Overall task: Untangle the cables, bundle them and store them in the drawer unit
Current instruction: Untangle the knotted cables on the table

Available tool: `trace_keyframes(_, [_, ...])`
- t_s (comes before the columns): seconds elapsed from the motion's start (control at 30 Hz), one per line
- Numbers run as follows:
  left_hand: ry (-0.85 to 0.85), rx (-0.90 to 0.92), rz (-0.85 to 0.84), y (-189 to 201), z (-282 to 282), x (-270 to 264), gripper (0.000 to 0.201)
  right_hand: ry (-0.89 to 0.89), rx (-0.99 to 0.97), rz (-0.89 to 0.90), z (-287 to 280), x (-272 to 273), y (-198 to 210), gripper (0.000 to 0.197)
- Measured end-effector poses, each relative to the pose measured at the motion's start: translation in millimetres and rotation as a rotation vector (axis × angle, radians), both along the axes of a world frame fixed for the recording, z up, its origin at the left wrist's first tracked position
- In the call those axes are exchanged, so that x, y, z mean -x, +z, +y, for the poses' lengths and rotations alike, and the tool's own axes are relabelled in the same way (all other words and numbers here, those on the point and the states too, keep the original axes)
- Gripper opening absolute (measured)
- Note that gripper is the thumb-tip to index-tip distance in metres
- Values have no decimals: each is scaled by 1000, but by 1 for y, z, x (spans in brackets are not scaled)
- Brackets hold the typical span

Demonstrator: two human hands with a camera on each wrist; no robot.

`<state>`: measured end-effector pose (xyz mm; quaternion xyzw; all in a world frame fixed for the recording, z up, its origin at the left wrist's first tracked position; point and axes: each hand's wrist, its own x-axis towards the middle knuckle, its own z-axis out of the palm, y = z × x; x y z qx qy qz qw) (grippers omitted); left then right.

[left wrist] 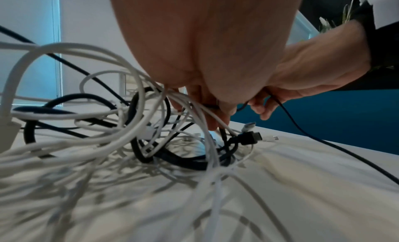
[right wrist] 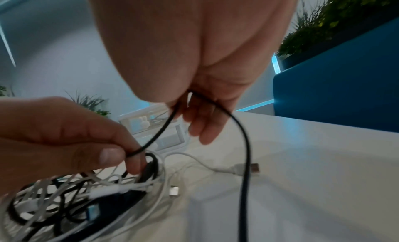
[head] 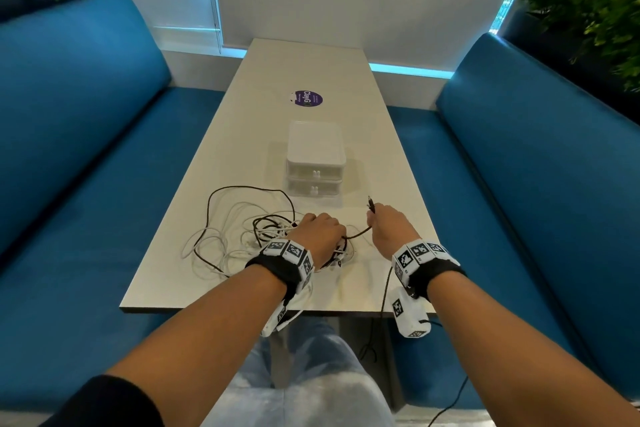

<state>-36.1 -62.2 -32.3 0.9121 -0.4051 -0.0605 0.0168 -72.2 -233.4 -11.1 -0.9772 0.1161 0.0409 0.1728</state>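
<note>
A tangle of white and black cables (head: 242, 232) lies on the near part of the table (head: 311, 73). My left hand (head: 322, 236) rests on the right side of the tangle (left wrist: 129, 126), and its thumb and fingers (right wrist: 108, 157) pinch a thin black cable (right wrist: 162, 133). That cable (head: 358, 235) runs to my right hand (head: 388, 224), which grips it with its plug end (head: 370, 203) sticking up. The white two-drawer unit (head: 315, 159) stands just beyond both hands, with both drawers closed.
Blue bench seats (head: 86, 149) flank the table on both sides. A purple round sticker (head: 305, 98) lies beyond the drawer unit. Loose plugs (right wrist: 248, 168) lie right of the tangle. A dark wire (head: 384, 291) hangs from my right wrist over the near table edge.
</note>
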Motion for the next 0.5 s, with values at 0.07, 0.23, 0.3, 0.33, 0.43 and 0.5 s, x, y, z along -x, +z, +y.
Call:
trace_keyframes(0.07, [-30, -37, -10, 2, 1, -2, 22, 79, -113, -11, 6, 1, 4, 29])
trace_keyframes(0.23, [-69, 14, -5, 9, 6, 1, 27, 192, -244, -18, 22, 1, 6, 29])
trace_keyframes(0.3, [-51, 76, 42, 15, 13, 1, 38, 210, -183, -14, 23, 0, 4, 26])
trace_keyframes(0.33, [-50, 64, 72, 17, 18, 0, 51, 208, -163, -14, 22, -1, 2, 25])
trace_keyframes(0.43, [-118, -164, 82, 24, 31, -5, 112, 173, -161, 1, 16, -2, -2, 24])
trace_keyframes(0.5, [-166, -268, 54, 25, 35, -10, 126, 169, -159, 12, 15, -2, -2, 23])
